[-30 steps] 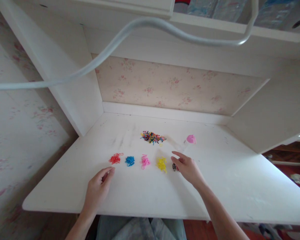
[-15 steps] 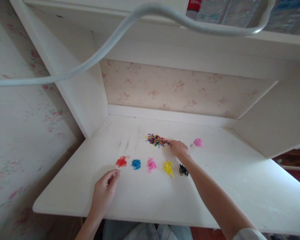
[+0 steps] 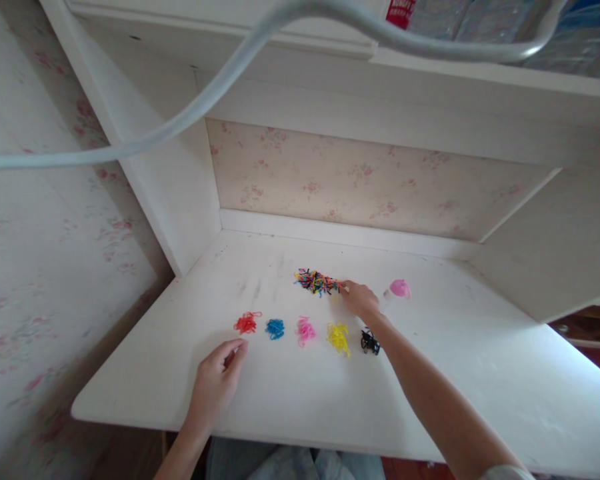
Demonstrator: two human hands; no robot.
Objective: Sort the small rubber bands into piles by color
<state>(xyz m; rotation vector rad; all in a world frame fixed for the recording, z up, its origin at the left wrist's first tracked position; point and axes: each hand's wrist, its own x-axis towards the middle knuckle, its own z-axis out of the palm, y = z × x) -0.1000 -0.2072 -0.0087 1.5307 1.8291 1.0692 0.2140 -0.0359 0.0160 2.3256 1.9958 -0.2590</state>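
Note:
A mixed heap of small coloured rubber bands (image 3: 316, 282) lies toward the back of the white table (image 3: 290, 393). My right hand (image 3: 359, 298) reaches to the heap's right end, its fingertips pinched on a band there; which colour is too small to tell. Nearer me runs a row of sorted piles: red bands (image 3: 247, 323), blue bands (image 3: 275, 329), pink bands (image 3: 306, 331), yellow bands (image 3: 339, 339) and black bands (image 3: 369, 341). The right forearm passes just beside the black pile. Just below the red pile rests my left hand (image 3: 220, 373), thumb and forefinger together; whether anything is between them is hidden.
Right of my right hand lies a small clear container with a pink top (image 3: 400, 289). A thick pale cable or tube (image 3: 205, 100) curves across the upper view. Plastic bottles (image 3: 440, 17) stand on the shelf above. White side panels (image 3: 155, 153) bound the table.
The view has shifted slightly. My right hand stays at the right end of the mixed heap, and the left hand keeps its pose near the red pile. The piles look the same.

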